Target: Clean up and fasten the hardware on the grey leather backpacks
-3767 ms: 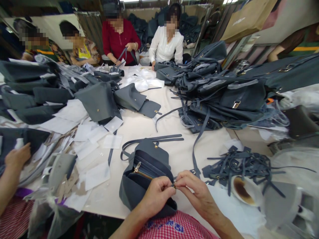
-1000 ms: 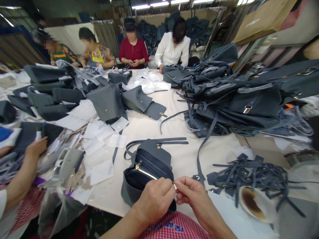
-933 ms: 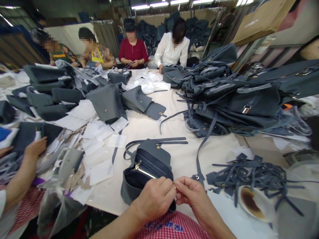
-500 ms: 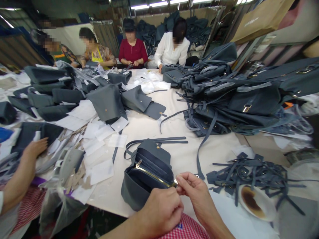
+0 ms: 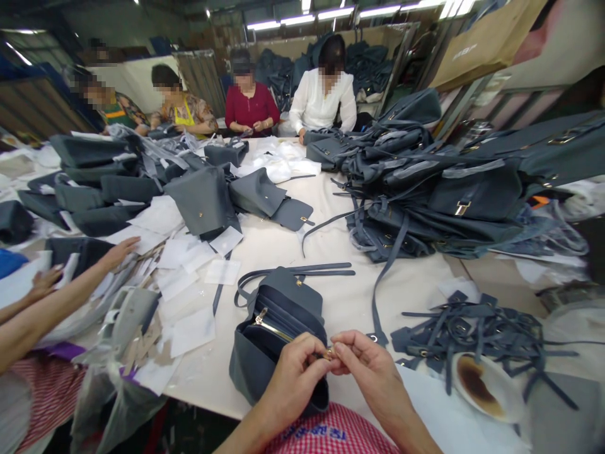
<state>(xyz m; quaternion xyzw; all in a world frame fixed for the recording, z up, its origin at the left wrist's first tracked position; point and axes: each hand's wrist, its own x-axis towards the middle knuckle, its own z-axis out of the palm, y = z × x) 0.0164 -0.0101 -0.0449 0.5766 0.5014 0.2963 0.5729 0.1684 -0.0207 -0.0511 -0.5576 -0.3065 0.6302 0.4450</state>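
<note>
A dark blue-grey leather bag (image 5: 248, 366) rests on the table edge before me, its top open and a gold zip (image 5: 271, 328) running across the opening. Over the bag's right end, my left hand (image 5: 295, 372) and my right hand (image 5: 368, 362) meet fingertip to fingertip. Both pinch a small gold-coloured metal piece (image 5: 329, 351), mostly covered by the fingers; whether it joins the bag is hidden. Behind the bag lie its thin straps (image 5: 321, 270). Right of my right hand is a strap end with a ring (image 5: 375, 338).
Finished-looking bags (image 5: 472, 195) are heaped at the right. Nearer lie a tangle of short straps (image 5: 472, 334) and a white dish (image 5: 508, 403) with brown liquid. More bags (image 5: 193, 202) and paper sheets (image 5: 191, 331) spread leftward. A co-worker's arm (image 5: 80, 284) reaches in there; several people sit opposite.
My left hand has shifted from a loose fist to a pinch against my right fingertips, now covering the zip's right end. At left, the co-worker's arm has stretched farther over the papers.
</note>
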